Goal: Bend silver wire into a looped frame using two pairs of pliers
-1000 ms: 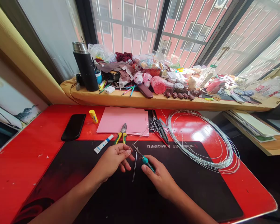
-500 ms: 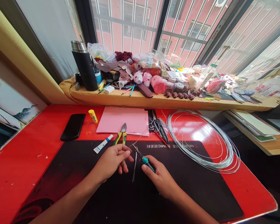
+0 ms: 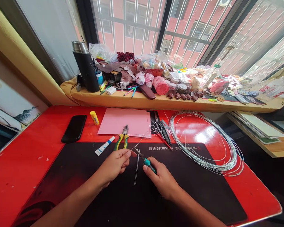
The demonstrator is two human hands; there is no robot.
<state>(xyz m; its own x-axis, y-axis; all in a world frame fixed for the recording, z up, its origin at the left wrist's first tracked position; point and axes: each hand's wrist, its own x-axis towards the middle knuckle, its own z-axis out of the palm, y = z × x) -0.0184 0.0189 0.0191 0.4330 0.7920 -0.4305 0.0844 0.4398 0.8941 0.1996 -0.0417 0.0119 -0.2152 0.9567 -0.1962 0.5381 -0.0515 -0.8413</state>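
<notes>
My right hand (image 3: pixel 159 176) is closed around the teal handle of slim-nosed pliers (image 3: pixel 146 161), whose jaws point up and left. At the jaws is a thin silver wire (image 3: pixel 136 170), bent into a small loop with long ends hanging over the black mat. Left of the jaws, my left hand (image 3: pixel 119 162) pinches the wire between thumb and forefinger, the other fingers curled in. A fine length of wire runs up and right from there over the pink paper. Just beyond my left hand lie combination pliers (image 3: pixel 122 138) with green and yellow handles.
A black mat (image 3: pixel 184 195) covers the red table (image 3: pixel 11 176). Around it lie a wire coil (image 3: pixel 232 151), pink paper (image 3: pixel 123 118), scissors (image 3: pixel 157 127), a cutter knife (image 3: pixel 165 134), a glue tube (image 3: pixel 104 146), a glue stick (image 3: pixel 94 118) and a phone (image 3: pixel 73 128). Craft supplies crowd the windowsill.
My left fingers have curled in and closed into a tighter pinch near the jaws. The right hand and its pliers have barely moved.
</notes>
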